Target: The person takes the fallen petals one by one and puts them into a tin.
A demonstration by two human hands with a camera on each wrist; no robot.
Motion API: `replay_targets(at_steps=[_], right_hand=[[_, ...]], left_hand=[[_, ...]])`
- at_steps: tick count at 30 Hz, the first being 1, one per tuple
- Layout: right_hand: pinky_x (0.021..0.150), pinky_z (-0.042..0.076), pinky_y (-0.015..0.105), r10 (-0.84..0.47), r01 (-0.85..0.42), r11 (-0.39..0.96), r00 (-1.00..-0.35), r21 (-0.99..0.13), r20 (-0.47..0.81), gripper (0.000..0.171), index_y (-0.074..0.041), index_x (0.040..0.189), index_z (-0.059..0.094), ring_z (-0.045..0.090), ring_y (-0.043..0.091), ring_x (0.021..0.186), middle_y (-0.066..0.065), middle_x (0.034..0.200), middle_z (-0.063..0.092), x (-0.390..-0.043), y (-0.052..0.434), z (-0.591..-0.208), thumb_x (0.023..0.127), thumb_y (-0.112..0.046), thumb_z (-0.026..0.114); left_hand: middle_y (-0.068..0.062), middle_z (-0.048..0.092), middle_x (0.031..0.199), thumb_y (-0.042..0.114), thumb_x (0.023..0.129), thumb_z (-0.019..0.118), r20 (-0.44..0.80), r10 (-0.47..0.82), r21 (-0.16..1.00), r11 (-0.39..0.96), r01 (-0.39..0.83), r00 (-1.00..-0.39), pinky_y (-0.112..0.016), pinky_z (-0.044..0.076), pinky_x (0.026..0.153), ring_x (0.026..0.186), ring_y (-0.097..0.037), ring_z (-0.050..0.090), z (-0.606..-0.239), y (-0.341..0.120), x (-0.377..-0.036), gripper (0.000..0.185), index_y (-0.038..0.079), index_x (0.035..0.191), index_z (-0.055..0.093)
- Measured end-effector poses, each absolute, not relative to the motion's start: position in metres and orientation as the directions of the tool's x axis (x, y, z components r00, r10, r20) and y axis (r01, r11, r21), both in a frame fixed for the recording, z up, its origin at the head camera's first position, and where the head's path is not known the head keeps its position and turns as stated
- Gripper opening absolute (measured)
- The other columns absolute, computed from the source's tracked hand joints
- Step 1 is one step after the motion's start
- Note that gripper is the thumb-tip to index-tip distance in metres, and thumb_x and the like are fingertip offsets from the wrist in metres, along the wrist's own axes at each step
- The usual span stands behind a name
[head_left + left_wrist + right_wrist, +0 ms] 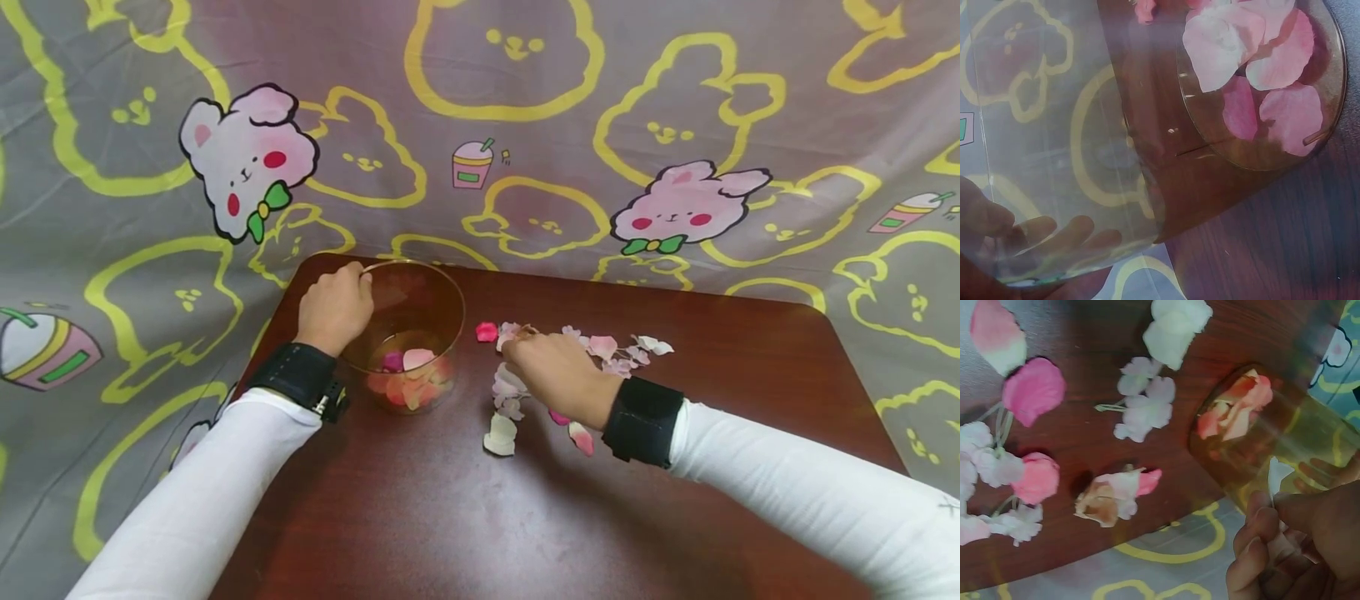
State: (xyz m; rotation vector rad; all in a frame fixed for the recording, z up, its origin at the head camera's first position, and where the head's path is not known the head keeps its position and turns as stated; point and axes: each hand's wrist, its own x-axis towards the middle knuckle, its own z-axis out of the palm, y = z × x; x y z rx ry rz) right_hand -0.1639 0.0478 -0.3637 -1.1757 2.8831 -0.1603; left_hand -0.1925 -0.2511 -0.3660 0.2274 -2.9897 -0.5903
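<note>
A clear round container [459,310] stands at the left of the table, with pink, magenta and peach petals [412,383] at its bottom. My left hand [335,308] grips its rim; in the left wrist view the fingers [1072,232] show through the see-through wall. Over the loose petals beside the container is my right hand [558,375]. Its thumb and fingers pinch a small white petal [1280,475], seen in the right wrist view. Beneath and around that hand lie a cream petal [500,436], a pink-and-white petal [581,438] and pale blossom sprigs [1146,403].
More blossoms and petals [603,348] spread toward the back right of the brown table [420,517]. A bright pink petal [487,332] lies between the container and the right hand. A patterned cloth [525,150] hangs behind the table and along its sides.
</note>
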Motion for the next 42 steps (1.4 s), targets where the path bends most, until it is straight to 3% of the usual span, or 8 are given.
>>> replay_targets(at_steps=[7, 11, 14, 18, 24, 42], right_hand=[[0.048, 0.029, 0.025, -0.680, -0.679, 0.719, -0.731, -0.145, 0.052, 0.009, -0.014, 0.092, 0.076, 0.045, 0.012, 0.056, -0.003, 0.063, 0.058, -0.161, 0.032, -0.354, 0.094, -0.022, 0.072], [0.047, 0.026, 0.026, -0.684, -0.689, 0.710, -0.724, -0.145, 0.085, 0.020, -0.015, 0.077, 0.066, 0.040, 0.012, 0.055, -0.005, 0.059, 0.045, -0.158, 0.021, -0.348, 0.097, -0.018, 0.067], [0.048, 0.027, 0.027, -0.685, -0.691, 0.708, -0.722, -0.146, 0.099, 0.022, -0.015, 0.076, 0.062, 0.040, 0.012, 0.055, -0.006, 0.060, 0.040, -0.156, 0.015, -0.343, 0.098, -0.017, 0.065], [0.049, 0.030, 0.027, -0.678, -0.688, 0.710, -0.726, -0.150, 0.116, 0.012, -0.015, 0.088, 0.071, 0.047, 0.012, 0.057, -0.006, 0.062, 0.048, -0.157, 0.005, -0.336, 0.098, -0.020, 0.066], [0.048, 0.032, 0.029, -0.678, -0.694, 0.708, -0.720, -0.129, 0.147, 0.020, -0.014, 0.080, 0.064, 0.050, 0.015, 0.057, -0.004, 0.062, 0.048, -0.162, -0.009, -0.328, 0.099, -0.019, 0.064], [0.054, 0.036, 0.029, -0.642, -0.656, 0.725, -0.754, -0.209, 0.138, 0.018, -0.015, 0.085, 0.065, 0.057, 0.016, 0.065, -0.003, 0.069, 0.055, -0.176, -0.036, -0.319, 0.101, -0.022, 0.062]], left_hand=[[-0.035, 0.066, 0.116, 0.024, 0.108, 0.040, 0.040, -0.151, 0.379, 0.917, -0.125, -0.988, -0.064, 0.051, 0.083, 0.103, -0.055, 0.065, -0.365, -0.253, -0.192, 0.037, -0.004, 0.127, 0.056], [-0.035, 0.066, 0.117, 0.023, 0.108, 0.040, 0.042, -0.145, 0.375, 0.919, -0.119, -0.988, -0.065, 0.051, 0.083, 0.103, -0.056, 0.064, -0.365, -0.256, -0.191, 0.037, -0.004, 0.127, 0.056], [-0.035, 0.066, 0.117, 0.023, 0.108, 0.041, 0.047, -0.143, 0.376, 0.919, -0.115, -0.989, -0.065, 0.050, 0.083, 0.103, -0.056, 0.064, -0.366, -0.257, -0.191, 0.036, -0.003, 0.127, 0.057], [-0.035, 0.066, 0.116, 0.024, 0.108, 0.041, 0.057, -0.147, 0.376, 0.920, -0.115, -0.987, -0.065, 0.050, 0.082, 0.103, -0.056, 0.064, -0.367, -0.256, -0.190, 0.036, -0.003, 0.125, 0.057], [-0.035, 0.066, 0.115, 0.023, 0.108, 0.041, 0.074, -0.149, 0.378, 0.919, -0.111, -0.986, -0.065, 0.050, 0.083, 0.103, -0.056, 0.065, -0.368, -0.256, -0.188, 0.036, -0.003, 0.126, 0.058], [-0.034, 0.067, 0.115, 0.024, 0.108, 0.041, 0.057, -0.136, 0.381, 0.919, -0.104, -0.989, -0.064, 0.051, 0.082, 0.102, -0.054, 0.065, -0.367, -0.260, -0.196, 0.037, -0.004, 0.127, 0.057]])
